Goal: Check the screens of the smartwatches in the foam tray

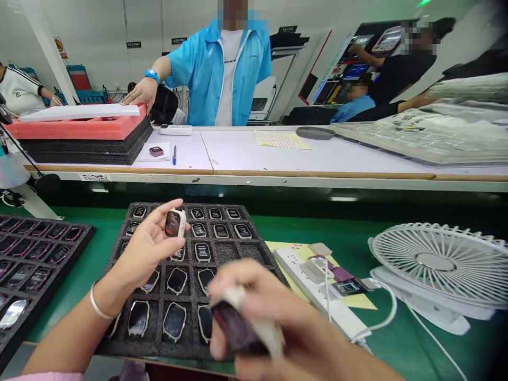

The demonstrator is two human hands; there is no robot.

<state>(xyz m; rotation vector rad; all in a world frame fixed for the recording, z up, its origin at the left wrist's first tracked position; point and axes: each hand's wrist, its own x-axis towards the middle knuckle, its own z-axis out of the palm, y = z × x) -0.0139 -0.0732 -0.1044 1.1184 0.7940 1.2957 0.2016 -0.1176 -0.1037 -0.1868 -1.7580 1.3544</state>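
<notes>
My left hand (148,246) is raised over a black foam tray (260,255) and pinches a small white watch body with a dark screen (175,223) between thumb and fingers. My right hand (273,317), blurred by motion, is closed around another dark-faced watch body with a white edge (242,328) near the tray's front. The tray's pockets hold several watch bodies, screens up (177,279).
A second foam tray of watch bodies (35,248) lies at the left. A white desk fan (440,264) and a power strip with plugs (317,283) lie at the right. Beyond the white bench (317,153), a person in a blue jacket rests a hand on stacked foam trays (83,138).
</notes>
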